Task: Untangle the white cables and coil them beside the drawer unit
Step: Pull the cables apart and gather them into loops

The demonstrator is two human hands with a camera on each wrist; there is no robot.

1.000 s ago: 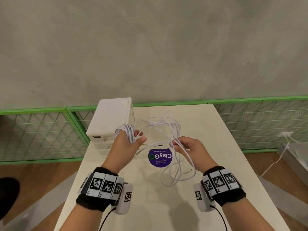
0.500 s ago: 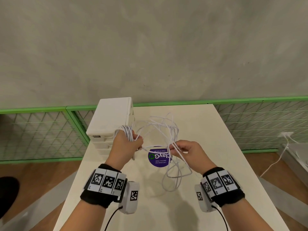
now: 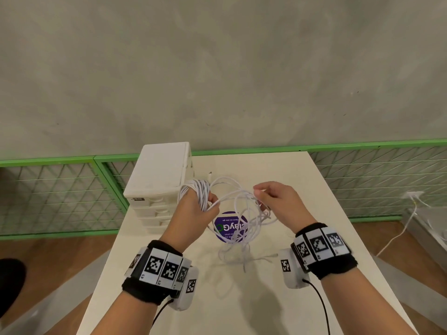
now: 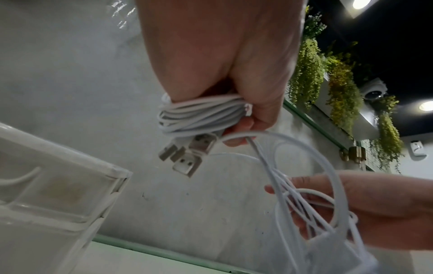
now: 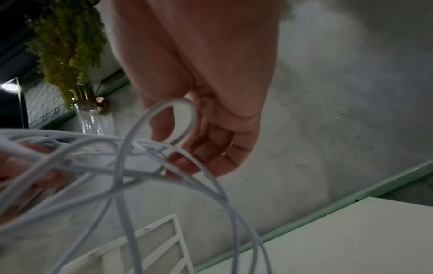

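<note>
White cables (image 3: 238,213) hang in tangled loops between my two hands above the table (image 3: 314,189). My left hand (image 3: 193,206) has several turns of cable wound round its fingers as a coil (image 3: 199,191) (image 4: 199,115), thumb pressing on it; USB plugs (image 4: 187,153) stick out below the coil. My right hand (image 3: 273,199) (image 5: 211,129) holds loose loops (image 5: 145,163) in its curled fingers, to the right of the coil. The white drawer unit (image 3: 159,180) (image 4: 53,194) stands just left of my left hand.
A round purple sticker (image 3: 228,228) lies on the table under the loops. Loose cable ends (image 3: 244,257) trail on the tabletop towards me. A green mesh fence (image 3: 60,194) runs behind and beside the table. Another white cable (image 3: 401,226) hangs at far right.
My right hand rose and moved away from me, carrying the loose loops up. The left hand kept the coil and stayed by the drawer unit. Less cable lies on the table.
</note>
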